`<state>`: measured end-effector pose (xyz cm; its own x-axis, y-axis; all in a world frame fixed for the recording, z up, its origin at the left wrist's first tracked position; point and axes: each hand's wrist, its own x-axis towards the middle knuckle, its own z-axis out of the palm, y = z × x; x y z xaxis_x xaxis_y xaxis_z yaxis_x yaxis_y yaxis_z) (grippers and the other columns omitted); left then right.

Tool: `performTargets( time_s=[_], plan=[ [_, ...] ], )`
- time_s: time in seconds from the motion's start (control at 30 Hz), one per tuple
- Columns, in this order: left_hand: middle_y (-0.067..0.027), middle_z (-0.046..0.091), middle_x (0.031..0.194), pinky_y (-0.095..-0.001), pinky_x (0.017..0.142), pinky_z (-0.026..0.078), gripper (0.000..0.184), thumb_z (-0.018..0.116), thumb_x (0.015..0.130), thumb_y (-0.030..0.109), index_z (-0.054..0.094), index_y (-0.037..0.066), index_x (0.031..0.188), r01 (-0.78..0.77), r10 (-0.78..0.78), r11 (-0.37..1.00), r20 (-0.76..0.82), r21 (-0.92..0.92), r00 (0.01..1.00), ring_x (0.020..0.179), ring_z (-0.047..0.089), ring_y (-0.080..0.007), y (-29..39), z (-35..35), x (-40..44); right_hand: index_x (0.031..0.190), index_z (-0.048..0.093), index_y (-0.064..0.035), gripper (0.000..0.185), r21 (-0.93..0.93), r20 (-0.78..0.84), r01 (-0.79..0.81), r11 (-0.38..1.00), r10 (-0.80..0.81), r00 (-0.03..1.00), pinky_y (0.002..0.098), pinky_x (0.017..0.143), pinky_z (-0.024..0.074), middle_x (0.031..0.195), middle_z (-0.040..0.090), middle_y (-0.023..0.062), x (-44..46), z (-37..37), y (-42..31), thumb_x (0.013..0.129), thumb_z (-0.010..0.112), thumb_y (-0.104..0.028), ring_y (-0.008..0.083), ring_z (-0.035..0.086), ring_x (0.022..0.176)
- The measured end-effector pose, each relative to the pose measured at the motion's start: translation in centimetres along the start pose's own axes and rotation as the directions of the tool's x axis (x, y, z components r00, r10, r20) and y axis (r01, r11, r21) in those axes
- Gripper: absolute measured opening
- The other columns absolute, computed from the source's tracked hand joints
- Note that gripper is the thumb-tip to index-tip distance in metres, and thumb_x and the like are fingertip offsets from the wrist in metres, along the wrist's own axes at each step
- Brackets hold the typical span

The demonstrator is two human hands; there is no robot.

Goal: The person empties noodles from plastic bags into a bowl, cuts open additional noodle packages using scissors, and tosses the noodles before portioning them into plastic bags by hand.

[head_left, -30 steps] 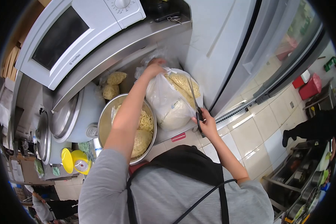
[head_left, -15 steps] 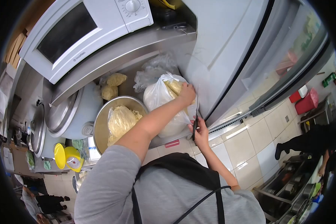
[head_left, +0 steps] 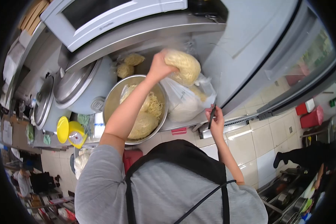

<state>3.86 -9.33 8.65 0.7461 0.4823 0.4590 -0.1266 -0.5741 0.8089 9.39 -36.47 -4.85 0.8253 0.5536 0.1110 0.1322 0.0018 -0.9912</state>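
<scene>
My left hand (head_left: 161,69) is closed on a clear bag of yellow noodles (head_left: 184,66), lifted above an open white plastic bag (head_left: 181,102). Something yellowish still shows at that bag's mouth. Low at its right side, my right hand (head_left: 217,118) is wrapped round a slim black-handled cutting tool (head_left: 211,116); knife or scissors, I cannot tell. Left of the white bag stands a large steel bowl (head_left: 106,108). It holds loose noodles (head_left: 155,106) and a rounded noodle bundle (head_left: 142,125), partly covered by my left forearm.
Two small noodle bags (head_left: 125,70) lie behind the bowl. A steel shelf with a microwave (head_left: 100,22) hangs over the counter. Lidded pots (head_left: 87,87) and a yellow scale (head_left: 77,136) stand left; a refrigerator (head_left: 250,41) borders the right. Other people are farther off.
My left hand has come up out of the white bag with the noodle bag, moving left. My right hand keeps the black-handled tool, now slightly clear of the bag. The camera view has shifted.
</scene>
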Motion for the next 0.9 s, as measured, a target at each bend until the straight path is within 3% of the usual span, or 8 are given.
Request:
performTargets(
  time_s=[0.13,0.3,0.4,0.5,0.53,0.73,0.8,0.9],
  plan=[
    [-0.0105,0.063,0.08,-0.0273,0.069,0.049,0.034,0.06,0.054,-0.006,0.06,-0.004,0.088,0.165,-0.221,0.907,-0.103,-0.388,0.97,0.075,0.061,-0.0176,3.3,-7.2,-3.1,0.116,0.045,0.0014,0.045,-0.022,0.027,0.008,1.0,-0.007,1.0,0.0216,0.059,0.0451,0.092,0.062,0.0093,0.6,0.0,0.2,0.079,0.065,-0.016,0.0111,0.058,0.079],
    [-0.0111,0.06,0.099,-0.0301,0.077,0.048,0.045,0.063,0.059,-0.006,0.053,-0.003,0.103,-0.164,0.051,0.886,-0.261,-0.434,0.964,0.088,0.06,-0.018,4.9,-16.0,-7.6,0.116,0.046,-0.0022,0.042,-0.048,0.047,0.058,0.997,-0.055,0.997,0.0201,0.06,0.0422,0.093,0.062,0.0084,1.0,1.1,-0.9,0.08,0.063,-0.016,0.0089,0.056,0.078],
    [-0.0105,0.049,0.122,-0.0309,0.09,0.041,0.035,0.061,0.076,0.015,0.054,0.002,0.108,0.178,-0.246,0.874,-0.096,-0.452,0.964,0.108,0.05,-0.0203,2.1,-19.5,-11.9,0.116,0.046,-0.0017,0.043,-0.058,0.078,0.081,0.995,-0.077,0.994,0.0198,0.06,0.0424,0.093,0.063,0.0078,0.8,2.8,-2.1,0.08,0.064,-0.016,0.0083,0.056,0.076],
    [-0.012,0.036,0.134,-0.0328,0.1,0.032,0.033,0.065,0.074,0.019,0.059,0.011,0.106,0.401,-0.399,0.909,-0.036,0.116,0.916,0.119,0.04,-0.0241,-4.6,-21.0,-18.7,0.116,0.046,-0.0014,0.044,-0.055,0.129,0.119,0.991,-0.111,0.985,0.0198,0.059,0.0429,0.093,0.063,0.0086,0.3,4.9,-2.9,0.079,0.065,-0.016,0.0086,0.057,0.076],
    [-0.0127,0.036,0.133,-0.0323,0.102,0.029,0.032,0.066,0.073,0.014,0.062,0.012,0.104,0.271,-0.305,0.896,0.043,0.352,0.951,0.12,0.039,-0.0244,-10.7,-22.0,-21.5,0.116,0.046,-0.0014,0.044,-0.052,0.139,0.119,0.992,-0.111,0.984,0.0198,0.059,0.0429,0.093,0.063,0.0086,-0.1,5.5,-3.0,0.079,0.065,-0.016,0.0086,0.057,0.076],
    [-0.0097,0.048,0.124,-0.0349,0.099,0.031,0.035,0.057,0.07,-0.003,0.063,0.01,0.102,0.474,-0.461,0.877,-0.132,0.083,0.877,0.117,0.041,-0.028,-7.7,-22.0,-24.0,0.119,0.046,-0.0039,0.043,-0.114,0.267,0.168,0.979,-0.132,0.955,0.0176,0.056,0.0401,0.094,0.063,0.0074,-0.9,8.5,-4.5,0.08,0.063,-0.014,0.007,0.056,0.079],
    [-0.0111,0.047,0.122,-0.0369,0.096,0.032,0.034,0.057,0.067,-0.003,0.065,0.01,0.097,0.178,-0.107,0.723,-0.146,0.667,0.984,0.111,0.043,-0.0281,-2.6,-20.0,-22.4,0.119,0.046,-0.0039,0.044,-0.106,0.273,0.172,0.979,-0.138,0.952,0.0177,0.055,0.0397,0.094,0.063,0.0072,-1.0,9.1,-4.4,0.08,0.063,-0.014,0.0069,0.056,0.078],
    [-0.0122,0.05,0.113,-0.0392,0.092,0.034,0.032,0.058,0.064,0.0,0.066,0.01,0.094,-0.059,0.036,0.684,0.047,0.727,0.998,0.106,0.043,-0.0289,0.3,-15.0,-21.2,0.119,0.046,-0.0036,0.045,-0.121,0.289,0.188,0.975,-0.147,0.946,0.0177,0.054,0.0394,0.095,0.063,0.0068,-1.1,9.7,-4.6,0.079,0.064,-0.014,0.0067,0.056,0.078]
  ],
)
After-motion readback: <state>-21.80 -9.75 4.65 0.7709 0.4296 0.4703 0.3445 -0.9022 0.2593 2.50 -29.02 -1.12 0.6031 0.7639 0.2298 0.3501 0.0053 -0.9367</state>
